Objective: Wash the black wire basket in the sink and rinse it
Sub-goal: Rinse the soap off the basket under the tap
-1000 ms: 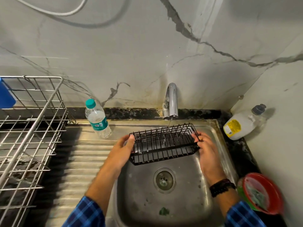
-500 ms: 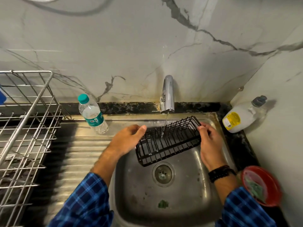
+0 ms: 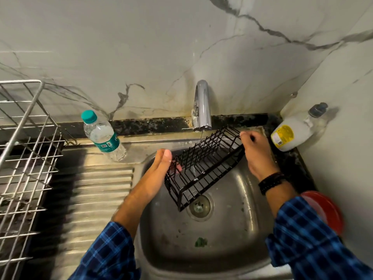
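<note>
The black wire basket (image 3: 203, 168) hangs tilted over the steel sink (image 3: 232, 235), its right end raised under the tap (image 3: 201, 106) and its left end low near the drain (image 3: 199, 207). A thin stream of water falls from the tap onto the wires. My right hand (image 3: 258, 156) grips the basket's raised right end with curled fingers. My left hand (image 3: 155, 174) lies against the low left end, fingers fairly straight and reaching in behind the wires, thumb above the rim.
A plastic water bottle (image 3: 102, 136) stands on the ribbed drainboard at the sink's back left. A steel dish rack (image 3: 22, 158) fills the far left. A soap bottle (image 3: 292, 132) lies in the right corner, a red bowl (image 3: 323, 211) below it. A green scrap (image 3: 200, 241) sits in the sink.
The basket has tipped from nearly level to steeply tilted, right end up and left end down. My left hand has slid from gripping its left end to lying against it with straighter fingers.
</note>
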The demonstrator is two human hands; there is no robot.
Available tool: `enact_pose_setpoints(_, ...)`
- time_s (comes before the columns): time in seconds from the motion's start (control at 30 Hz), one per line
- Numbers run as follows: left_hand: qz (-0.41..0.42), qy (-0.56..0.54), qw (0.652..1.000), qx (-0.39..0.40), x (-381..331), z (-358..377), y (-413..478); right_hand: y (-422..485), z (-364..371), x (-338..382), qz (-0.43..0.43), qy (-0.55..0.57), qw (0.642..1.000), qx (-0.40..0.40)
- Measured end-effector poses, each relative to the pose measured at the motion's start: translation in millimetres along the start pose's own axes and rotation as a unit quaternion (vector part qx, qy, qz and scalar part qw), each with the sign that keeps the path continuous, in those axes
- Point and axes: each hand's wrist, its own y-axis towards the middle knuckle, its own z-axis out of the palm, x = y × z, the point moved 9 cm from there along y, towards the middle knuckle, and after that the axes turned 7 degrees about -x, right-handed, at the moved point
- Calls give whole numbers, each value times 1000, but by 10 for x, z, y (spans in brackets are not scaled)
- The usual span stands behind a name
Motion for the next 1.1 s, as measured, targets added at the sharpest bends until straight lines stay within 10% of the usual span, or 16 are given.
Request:
enact_pose_setpoints(0.17,-105,-92,980,141,-36,266,-106,108,288,-77,27,-22,997,75)
enact_pose_setpoints(0.43,-146,-120,974,127,-203,302,-632,53,871,565,-36,-16,970,242)
enact_pose_setpoints(0.87,21,-270,916,-296,-282,381,-928,-779,762,447,-45,-40,932,357)
enact_pose_setpoints(1.1,46,-207,907,-364,-257,385,-725,-841,527,364,-158,-125,925,323)
